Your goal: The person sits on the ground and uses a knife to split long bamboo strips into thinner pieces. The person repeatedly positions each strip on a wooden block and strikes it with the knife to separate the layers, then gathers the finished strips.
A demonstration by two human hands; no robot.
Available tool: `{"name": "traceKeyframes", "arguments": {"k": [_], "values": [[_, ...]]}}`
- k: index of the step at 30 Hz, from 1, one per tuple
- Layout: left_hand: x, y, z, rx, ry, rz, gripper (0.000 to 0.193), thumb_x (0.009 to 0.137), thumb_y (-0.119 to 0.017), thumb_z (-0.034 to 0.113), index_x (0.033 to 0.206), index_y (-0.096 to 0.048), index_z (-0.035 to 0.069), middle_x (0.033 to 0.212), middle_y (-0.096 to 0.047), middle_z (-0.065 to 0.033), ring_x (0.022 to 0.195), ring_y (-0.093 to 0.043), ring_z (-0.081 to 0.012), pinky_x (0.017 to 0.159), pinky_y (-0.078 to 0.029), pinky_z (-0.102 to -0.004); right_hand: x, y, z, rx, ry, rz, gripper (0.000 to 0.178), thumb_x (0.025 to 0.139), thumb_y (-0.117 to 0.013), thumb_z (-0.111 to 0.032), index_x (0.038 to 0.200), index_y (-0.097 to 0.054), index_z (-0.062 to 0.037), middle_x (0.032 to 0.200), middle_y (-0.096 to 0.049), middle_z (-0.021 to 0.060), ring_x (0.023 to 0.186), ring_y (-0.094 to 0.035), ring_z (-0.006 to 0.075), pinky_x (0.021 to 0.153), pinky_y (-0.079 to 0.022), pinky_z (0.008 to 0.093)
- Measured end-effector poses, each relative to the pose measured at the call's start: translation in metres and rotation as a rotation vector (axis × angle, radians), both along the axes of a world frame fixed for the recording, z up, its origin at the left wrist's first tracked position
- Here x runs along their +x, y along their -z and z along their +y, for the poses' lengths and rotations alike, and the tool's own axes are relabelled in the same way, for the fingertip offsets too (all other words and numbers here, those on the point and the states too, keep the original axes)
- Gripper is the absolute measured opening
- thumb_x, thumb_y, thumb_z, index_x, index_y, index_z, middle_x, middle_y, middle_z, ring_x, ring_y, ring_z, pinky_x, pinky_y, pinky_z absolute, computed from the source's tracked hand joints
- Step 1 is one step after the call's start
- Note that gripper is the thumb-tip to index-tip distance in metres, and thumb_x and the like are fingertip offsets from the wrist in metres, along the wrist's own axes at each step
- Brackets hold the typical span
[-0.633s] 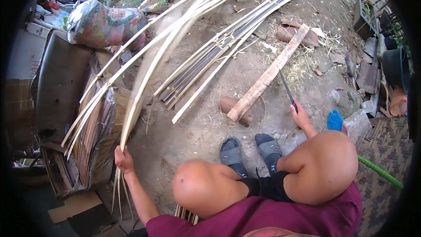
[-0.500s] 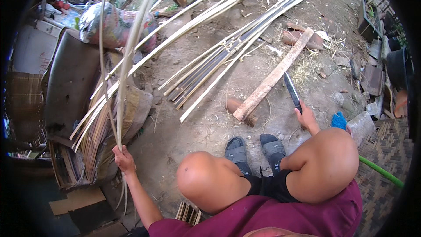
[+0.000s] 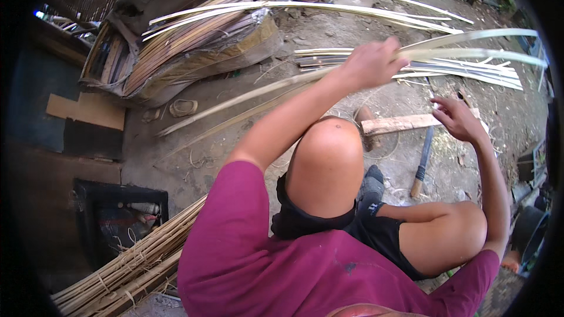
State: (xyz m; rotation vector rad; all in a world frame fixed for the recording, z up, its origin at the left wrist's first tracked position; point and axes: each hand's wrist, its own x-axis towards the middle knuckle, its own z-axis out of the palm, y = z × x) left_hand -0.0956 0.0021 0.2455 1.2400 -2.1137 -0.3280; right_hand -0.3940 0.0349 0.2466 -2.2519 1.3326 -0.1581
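My left hand (image 3: 376,64) reaches across to the upper middle, its fingers closed round long, pale bamboo strips (image 3: 247,98). The strips bend out beyond the hand on both sides; their far ends curve toward the right rim. To the right, my right hand (image 3: 459,120) hovers above the far end of a wooden plank (image 3: 399,124), fingers apart and nothing in them. A knife (image 3: 422,167) with a dark blade and a light-ended handle lies near my feet, its tip toward the plank. Beneath the plank's left end is a short round log (image 3: 364,123).
More split bamboo strips (image 3: 493,76) lie on the ground beyond the plank. A sack-covered stack of brown slats (image 3: 176,41) stands at upper left, pale strips (image 3: 294,4) across it. Tied bamboo bundles (image 3: 135,264) lie at lower left beside a black box-like frame (image 3: 88,217).
My view has turned left. The knife has left my right hand and lies on the ground. My left hand has swung the bamboo strips from near upright on the left to across the front.
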Motion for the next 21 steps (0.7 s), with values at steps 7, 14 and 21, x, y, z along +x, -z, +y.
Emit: {"name": "traceKeyframes", "arguments": {"k": [7,14,21], "values": [[-0.174,-0.111,-0.071,0.246,0.474,0.259,0.046,0.089,-0.073,0.039,0.098,-0.067,-0.006,0.078,-0.069,-0.0130,0.070,-0.064,-0.0166,0.063,-0.052,-0.0321,0.058,-0.021,0.012,0.172,0.025,-0.414,0.085,0.092,-0.064,-0.050,0.152,-0.026,-0.0026,0.122,-0.060,0.0259,0.113,-0.062,0.0312,0.094,-0.050,0.0404],[-0.223,-0.115,-0.073,0.277,0.630,0.465,0.044,0.093,-0.067,0.036,0.105,-0.069,-0.007,0.096,-0.071,-0.0162,0.089,-0.068,-0.0205,0.081,-0.054,-0.0345,0.102,-0.015,-0.003,0.272,0.660,-1.941,0.036,0.106,-0.043,-0.039,0.109,-0.056,-0.0054,0.088,-0.063,0.0096,0.086,-0.061,0.0279,0.091,-0.049,0.0454],[-0.016,-0.057,-0.051,0.402,0.250,-0.142,0.105,0.084,-0.059,0.072,0.153,-0.025,0.001,0.135,-0.054,-0.0292,0.128,-0.054,-0.0348,0.106,-0.043,-0.0441,-0.021,0.017,-0.058,0.068,0.870,-2.193,0.042,0.107,-0.039,-0.042,0.075,-0.039,-0.0144,0.062,-0.029,-0.0032,0.053,-0.031,0.0122,0.051,-0.038,0.0316]]}}
